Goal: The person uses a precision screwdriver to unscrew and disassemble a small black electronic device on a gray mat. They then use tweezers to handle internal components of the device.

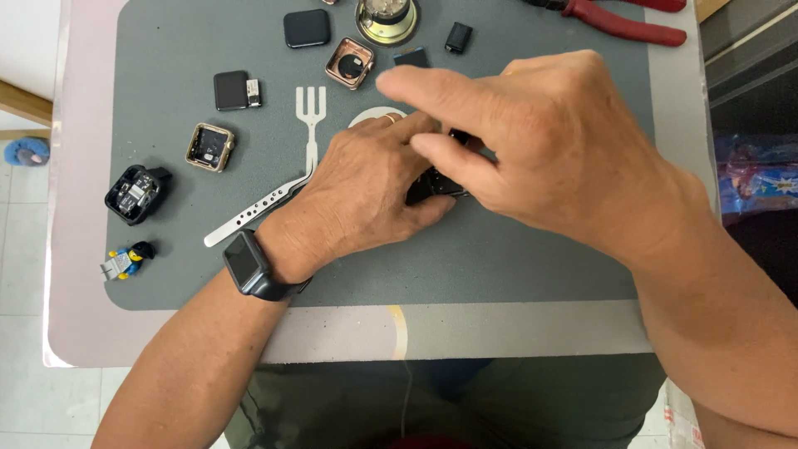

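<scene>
Your left hand (366, 187) curled over a small black part (434, 185) mid-mat (532, 266) on the counter (83, 316), your right hand (540, 145) pinching it from above, index finger out, tweezers (258, 204) and watch cases (209, 147) left of you

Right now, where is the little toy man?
In the head view, the toy figure lies at the grey mat's lower left corner, just below the open black watch case, left of the left hand.

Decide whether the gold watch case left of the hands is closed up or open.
Open: the gold watch case lies face up with no screen, its inner parts showing inside the frame.
</scene>
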